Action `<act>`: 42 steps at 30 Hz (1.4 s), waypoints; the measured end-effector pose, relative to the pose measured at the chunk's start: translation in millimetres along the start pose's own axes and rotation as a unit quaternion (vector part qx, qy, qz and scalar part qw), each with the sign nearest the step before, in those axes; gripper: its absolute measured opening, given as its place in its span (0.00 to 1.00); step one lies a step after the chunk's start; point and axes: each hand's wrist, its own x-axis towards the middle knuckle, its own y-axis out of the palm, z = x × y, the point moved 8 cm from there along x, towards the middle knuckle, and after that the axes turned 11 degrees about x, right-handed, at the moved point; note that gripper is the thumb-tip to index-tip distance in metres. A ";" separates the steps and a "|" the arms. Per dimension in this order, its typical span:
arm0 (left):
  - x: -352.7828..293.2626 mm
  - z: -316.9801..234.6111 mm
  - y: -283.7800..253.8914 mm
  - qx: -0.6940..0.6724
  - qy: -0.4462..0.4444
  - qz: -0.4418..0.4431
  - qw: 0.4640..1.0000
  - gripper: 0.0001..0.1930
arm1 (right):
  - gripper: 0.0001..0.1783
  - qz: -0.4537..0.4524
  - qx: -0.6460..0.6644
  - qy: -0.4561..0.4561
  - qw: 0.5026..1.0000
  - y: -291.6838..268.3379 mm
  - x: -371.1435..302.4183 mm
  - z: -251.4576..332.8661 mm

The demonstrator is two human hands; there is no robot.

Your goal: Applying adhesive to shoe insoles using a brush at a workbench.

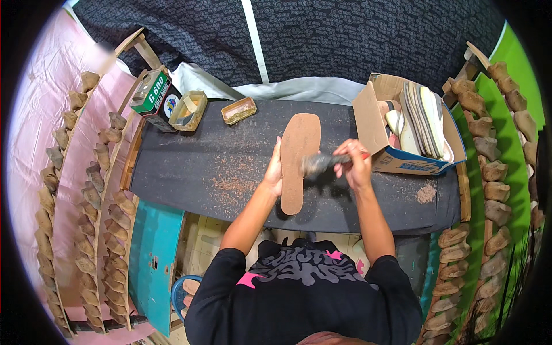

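Over the middle of the dark worktable [172, 155] is a long brown shoe sole [300, 144], its broad end away from me. My left hand [275, 171] grips it by the left edge, with part of the fingers hidden beneath. In my right hand [357, 165] is a brush [326, 162] with a dark body and a bit of red near the fingers. Its blurred bristles touch or hover just over the sole's right side; I cannot tell which. Brown crumbs [233, 187] lie scattered on the tabletop left of the sole.
At the far left stand a green and black can [155, 99] and a yellowish tub [188, 110], beside a small shallow box [238, 110]. A cardboard box [371, 118] of soles [422, 118] occupies the right end. Racks of shoe lasts [486, 148] flank both sides.
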 end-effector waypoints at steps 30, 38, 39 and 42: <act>-3.0 -0.5 -21.4 -0.010 0.026 0.045 0.999 0.38 | 0.12 0.079 -0.050 0.099 0.991 14.3 -16.3 -35.8; -2.2 3.9 -12.0 -0.024 0.010 0.114 0.993 0.37 | 0.13 0.123 -0.045 0.149 0.980 33.1 -20.9 -49.3; -2.3 4.0 -12.9 -0.021 0.011 0.114 0.993 0.37 | 0.13 0.125 -0.044 0.148 0.980 31.7 -19.6 -48.1; -3.4 2.8 -11.2 -0.011 0.001 0.003 1.000 0.38 | 0.12 0.020 0.027 0.052 0.998 17.9 -7.9 -32.6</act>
